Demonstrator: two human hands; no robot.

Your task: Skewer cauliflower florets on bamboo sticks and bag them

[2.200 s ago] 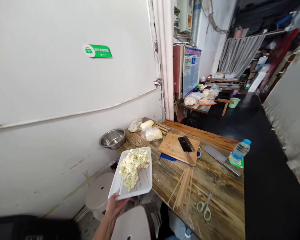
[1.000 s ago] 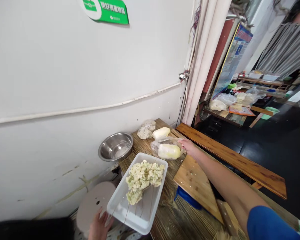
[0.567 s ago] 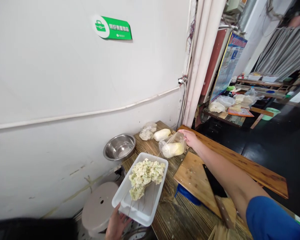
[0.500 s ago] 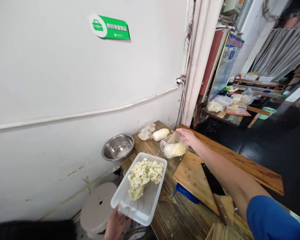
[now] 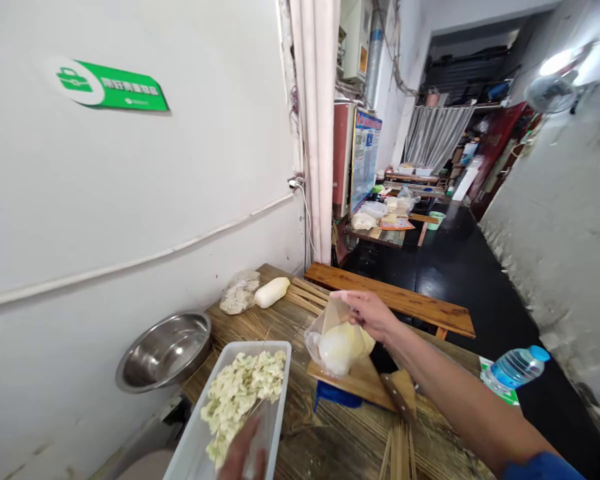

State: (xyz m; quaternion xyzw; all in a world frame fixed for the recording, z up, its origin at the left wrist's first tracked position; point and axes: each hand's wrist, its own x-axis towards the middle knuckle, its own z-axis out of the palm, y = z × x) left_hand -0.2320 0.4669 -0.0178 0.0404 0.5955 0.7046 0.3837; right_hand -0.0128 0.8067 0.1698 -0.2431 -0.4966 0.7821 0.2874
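Note:
My right hand [image 5: 373, 313] is closed on the gathered top of a clear plastic bag [image 5: 317, 333]. Inside lies a pale napa cabbage [image 5: 343, 343], over the far part of a wooden cutting board [image 5: 365, 387]; whether it rests on the board I cannot tell. A cleaver [image 5: 397, 393] with a wooden handle lies on the board, its blade mostly hidden. My left hand [image 5: 243, 453], slightly blurred, has its fingers apart over the near part of a white tray [image 5: 287, 353]. Cauliflower florets [image 5: 245, 393] on thin skewers fill much of the tray.
A steel bowl [image 5: 163, 353] stands left of the tray. Another napa cabbage [image 5: 273, 292] and a knotted plastic bag [image 5: 240, 292] are at the back of the wooden table [image 5: 300, 433]. Loose skewers [image 5: 400, 453], a water bottle [image 5: 515, 370] and a bench [image 5: 395, 300] are nearby.
My right hand has brought the bagged cabbage from beside the cutting board to over it. My left hand has shifted from the tray's near corner to above the tray. The view has turned right.

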